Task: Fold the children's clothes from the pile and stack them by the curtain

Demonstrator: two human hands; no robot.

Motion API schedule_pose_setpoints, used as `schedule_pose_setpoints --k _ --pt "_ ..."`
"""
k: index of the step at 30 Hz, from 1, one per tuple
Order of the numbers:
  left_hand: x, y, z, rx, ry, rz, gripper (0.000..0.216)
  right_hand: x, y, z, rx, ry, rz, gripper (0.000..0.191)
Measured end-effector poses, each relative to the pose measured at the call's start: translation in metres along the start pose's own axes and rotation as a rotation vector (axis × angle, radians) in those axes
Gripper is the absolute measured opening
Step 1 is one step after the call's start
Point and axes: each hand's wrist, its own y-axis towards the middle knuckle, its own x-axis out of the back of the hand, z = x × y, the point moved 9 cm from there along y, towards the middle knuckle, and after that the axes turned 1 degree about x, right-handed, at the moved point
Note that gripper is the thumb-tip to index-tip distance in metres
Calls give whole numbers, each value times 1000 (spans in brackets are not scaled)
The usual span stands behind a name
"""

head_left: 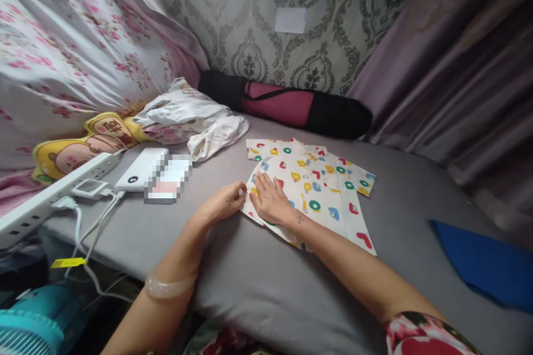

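Laid flat, the shirt (316, 194) looks not yet folded, left hand (227, 201) seemingly pinching its edge, right hand (272, 200) spread atop it.

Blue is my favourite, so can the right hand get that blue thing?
Probably yes: the right hand rests on the shirt, and grey sheet stretches from there to the blue thing, with nothing seen blocking it. It would have to lift off first.

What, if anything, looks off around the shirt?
Two mild oddities: a crumpled white fabric heap beyond and left of the white short-sleeved colourful-print shirt, which lies nearly flat by contrast; and thin white cables drooping over the edge of the grey fabric sheet. No spill or damage visible.
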Motion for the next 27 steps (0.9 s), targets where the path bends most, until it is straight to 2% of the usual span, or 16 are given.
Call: schedule_pose_setpoints --k 5,9,12,13,15,18,20,21,22,24,27 --pt "-3 2 3 17 13 42 31 -5 -49 36 71 127 79 65" --pt "-5 3 6 14 30 53 31 2 -97 63 210 250 163 64" --pt "-5 3 7 15 51 45 31 17 -115 61 321 421 245 58" --pt "-4 2 6 16 59 43 31 26 -114 48 312 475 220 55" --pt "-2 1 3 19 68 45 31 48 -101 -3 153 484 48 55" --pt "1 0 0 47 65 46 37 76 -91 -105 -230 201 -253 56" --pt "1 0 2 73 54 51 42 75 -96 -161 -470 29 -266 61" --pt "0 0 3 81 50 58 43 70 -100 -178 -531 -22 -245 63" --pt "0 0 5 85 47 64 43 64 -104 -188 -541 -64 -210 65" --pt "-1 0 6 84 43 66 42 50 -111 -191 -499 -115 -144 66" --pt "0 0 7 90 29 71 41 37 -125 -169 -395 -153 -96 67"
